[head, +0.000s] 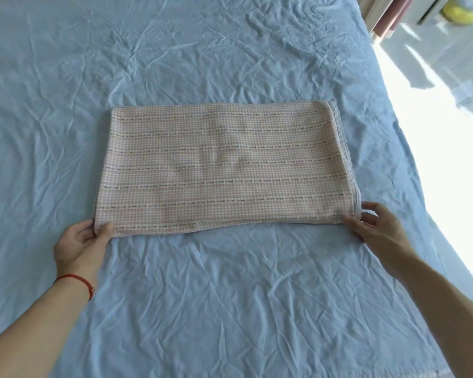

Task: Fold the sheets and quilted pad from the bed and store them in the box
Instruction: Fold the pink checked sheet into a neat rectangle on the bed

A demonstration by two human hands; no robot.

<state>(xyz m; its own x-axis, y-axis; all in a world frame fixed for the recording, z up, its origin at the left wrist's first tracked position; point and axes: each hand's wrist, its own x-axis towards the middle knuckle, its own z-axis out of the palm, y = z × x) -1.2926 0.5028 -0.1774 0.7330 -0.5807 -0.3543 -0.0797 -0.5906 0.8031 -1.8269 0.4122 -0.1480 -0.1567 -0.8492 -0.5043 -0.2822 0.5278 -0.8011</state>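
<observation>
Left hand (79,241) and right hand (372,225) pinching near corners of folded pink sheet (224,165), long axis left-to-right.

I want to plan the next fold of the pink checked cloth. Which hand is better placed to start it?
Neither clearly: the left hand pinches the near left corner of the folded pink checked cloth, and the right hand holds the near right corner. Both could lift together.

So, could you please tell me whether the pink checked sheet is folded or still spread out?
Folded: the pink checked sheet lies as a compact rectangle with stacked layers along its right edge.
</observation>
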